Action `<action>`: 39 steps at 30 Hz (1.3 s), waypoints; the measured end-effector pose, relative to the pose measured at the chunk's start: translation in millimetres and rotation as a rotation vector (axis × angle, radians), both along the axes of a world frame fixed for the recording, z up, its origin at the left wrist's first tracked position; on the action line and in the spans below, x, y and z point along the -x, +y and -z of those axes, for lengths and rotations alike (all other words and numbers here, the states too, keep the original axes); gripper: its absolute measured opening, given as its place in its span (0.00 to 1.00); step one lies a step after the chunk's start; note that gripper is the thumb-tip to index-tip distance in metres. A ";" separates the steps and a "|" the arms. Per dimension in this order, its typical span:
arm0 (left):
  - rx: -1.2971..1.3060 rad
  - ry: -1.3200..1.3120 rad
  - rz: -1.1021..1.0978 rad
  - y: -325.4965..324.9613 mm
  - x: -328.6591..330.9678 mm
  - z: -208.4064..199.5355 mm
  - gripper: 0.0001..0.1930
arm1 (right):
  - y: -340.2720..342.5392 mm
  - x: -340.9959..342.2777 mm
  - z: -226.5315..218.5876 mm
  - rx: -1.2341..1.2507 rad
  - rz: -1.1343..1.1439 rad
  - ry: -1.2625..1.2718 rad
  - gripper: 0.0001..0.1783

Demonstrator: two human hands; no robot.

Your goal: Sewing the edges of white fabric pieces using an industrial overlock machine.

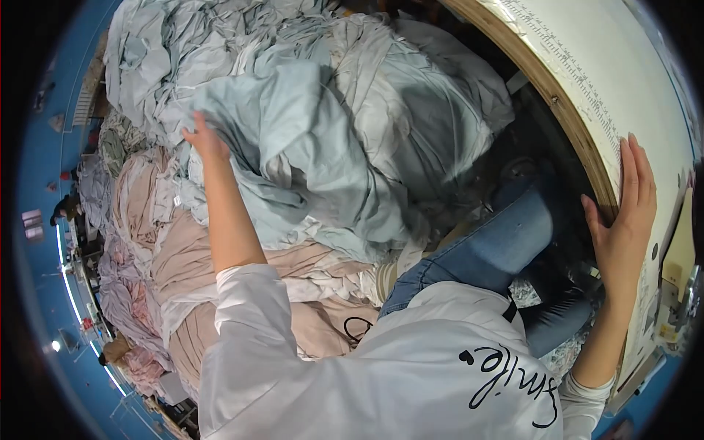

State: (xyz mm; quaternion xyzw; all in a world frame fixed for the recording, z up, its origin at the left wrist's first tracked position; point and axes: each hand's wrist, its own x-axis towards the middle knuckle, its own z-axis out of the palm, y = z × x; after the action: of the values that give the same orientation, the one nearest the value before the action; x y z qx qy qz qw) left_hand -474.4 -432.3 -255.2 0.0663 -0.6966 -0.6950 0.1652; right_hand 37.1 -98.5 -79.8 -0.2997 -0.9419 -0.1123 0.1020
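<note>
At the left, my left hand (210, 141) is raised among the heaped fabric, at the edge of a loose pale blue-green cloth (293, 110). Its fingers appear closed on that edge, though part of the grip is hidden. The cloth rises in a billow and drapes toward my knees, with crumpled folds below. My right hand (623, 209) lies on the edge of a white tabletop (616, 81). Its fingers are stretched along the top, and the thumb rests by the wooden rim (565, 110).
A large heap of pale blue and grey cloth (169, 51) fills the far side. Pinkish-beige cloth (191, 249) is piled nearer on the left. A bulky grey-green bundle (447, 103) stands beside the table. My jeans-clad leg (477, 242) is between heap and table.
</note>
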 end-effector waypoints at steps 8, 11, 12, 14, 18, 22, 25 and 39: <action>1.023 -0.583 0.380 -5.8 -196.3 243.2 0.29 | 1.6 4.9 -4.6 -0.003 0.000 -0.002 0.49; 0.357 -1.288 -0.070 56.0 -306.0 278.5 0.43 | 3.8 2.5 1.2 -0.037 0.027 -0.044 0.48; 0.357 -1.286 -0.070 50.8 -303.8 282.6 0.43 | 2.9 3.0 -0.2 -0.037 0.030 -0.035 0.47; 0.422 -1.105 0.521 17.4 -277.6 287.1 0.38 | 1.4 6.1 -3.0 -0.021 0.013 0.000 0.46; 1.226 -0.337 1.045 79.2 -239.6 190.7 0.33 | 1.5 0.4 1.8 -0.043 0.073 -0.026 0.46; 1.076 -0.123 0.987 126.0 -208.0 42.0 0.36 | -2.3 -1.8 -2.6 -0.014 0.012 0.106 0.41; 0.597 -0.095 1.107 155.9 -215.3 -62.7 0.33 | -7.0 -6.2 3.1 -0.062 -0.248 0.465 0.25; 0.045 0.470 0.983 213.9 -238.3 -352.0 0.22 | -46.4 31.0 163.4 0.995 0.053 0.542 0.20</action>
State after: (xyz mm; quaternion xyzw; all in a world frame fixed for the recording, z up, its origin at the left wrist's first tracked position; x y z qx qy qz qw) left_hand -236.1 -218.4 96.8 -0.4278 -0.6045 -0.6715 -0.0267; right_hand 6.2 -144.8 -243.2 -0.3532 -0.8137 0.4234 0.1840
